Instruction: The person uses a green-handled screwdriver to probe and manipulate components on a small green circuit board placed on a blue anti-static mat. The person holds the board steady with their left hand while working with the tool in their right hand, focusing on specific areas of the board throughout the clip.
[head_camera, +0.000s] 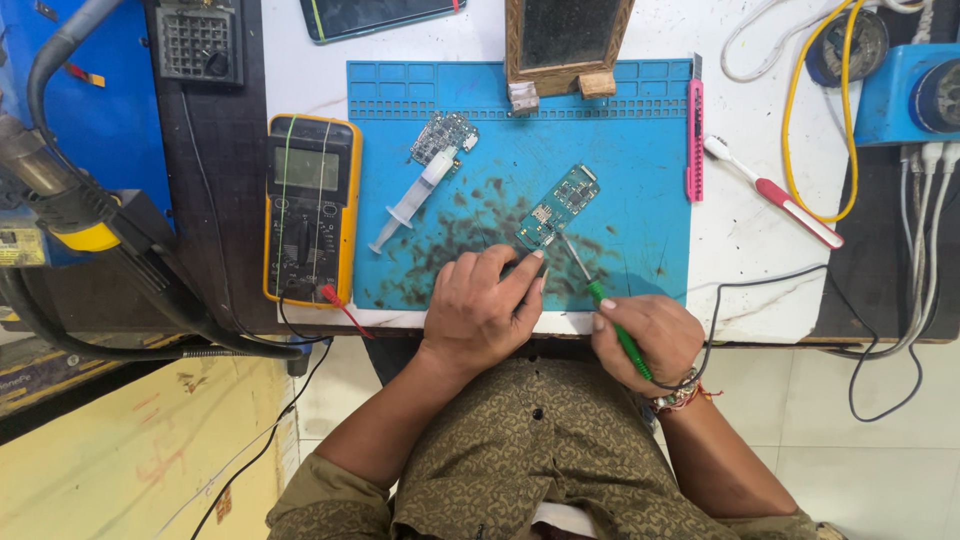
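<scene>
A long green circuit board (558, 205) lies tilted on the stained blue work mat (640, 150). My left hand (480, 310) rests on the mat's near edge, its fingertips pressing the board's lower end. My right hand (645, 335) grips a green-handled soldering iron (605, 305); its metal tip touches the board near its lower end. A second, smaller circuit board (443, 137) lies at the mat's upper left, with a clear syringe (412, 200) just below it.
A yellow multimeter (312, 205) sits left of the mat with a red probe (338, 302). A pink utility knife (693, 135) and a red-and-white toothbrush (775, 192) lie to the right. A wood-framed stand (565, 40), a tablet (380, 15) and yellow cable (800, 110) are behind.
</scene>
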